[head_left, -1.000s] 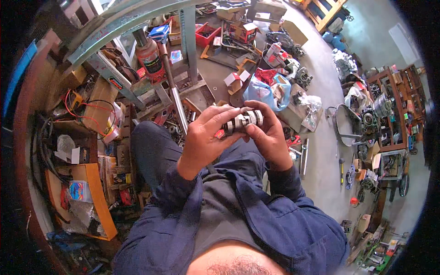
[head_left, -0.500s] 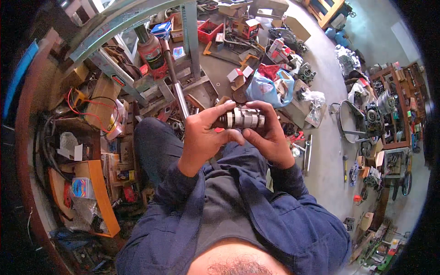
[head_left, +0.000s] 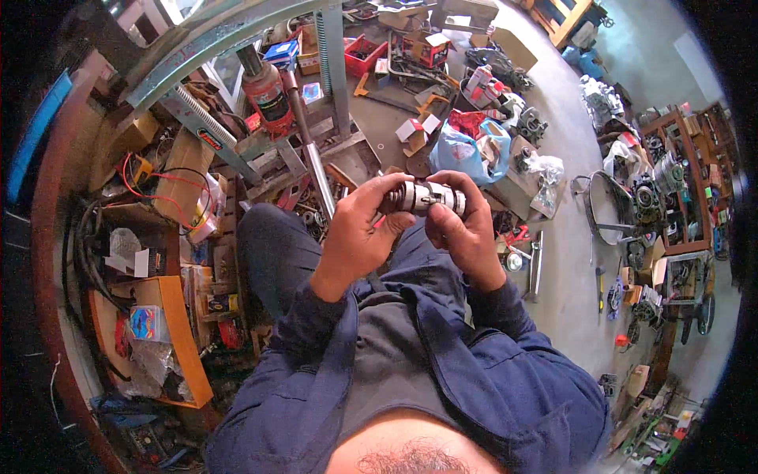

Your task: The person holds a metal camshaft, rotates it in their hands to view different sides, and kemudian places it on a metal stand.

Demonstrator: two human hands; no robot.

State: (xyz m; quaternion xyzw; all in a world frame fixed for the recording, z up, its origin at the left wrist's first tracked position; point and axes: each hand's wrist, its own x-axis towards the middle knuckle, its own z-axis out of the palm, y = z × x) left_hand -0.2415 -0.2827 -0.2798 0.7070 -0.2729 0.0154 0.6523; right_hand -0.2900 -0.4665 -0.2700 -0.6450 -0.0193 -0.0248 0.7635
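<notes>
Above my lap I hold a short, shiny metal cylinder (head_left: 423,196) crosswise, with grooves and ring-like bands along it. Its left end looks darker and threaded or coiled; I cannot make out its exact kind. My left hand (head_left: 365,229) is closed around that dark end, fingers over the top and thumb below. Around the other end wraps my right hand (head_left: 471,229), its thumb pressed on the near side of the cylinder. Parts of both ends are hidden by my fingers.
Ahead to the left stands a green press frame (head_left: 335,75) with a red bottle jack (head_left: 268,99) and a long metal lever (head_left: 317,178). A blue plastic bag (head_left: 467,159) lies ahead. An orange wooden drawer (head_left: 189,347) sits at left. Machine parts (head_left: 649,197) crowd the right.
The cylinder has been turned in my hands, so another side of it faces up. My right thumb has shifted onto its side, and both hands sit slightly differently.
</notes>
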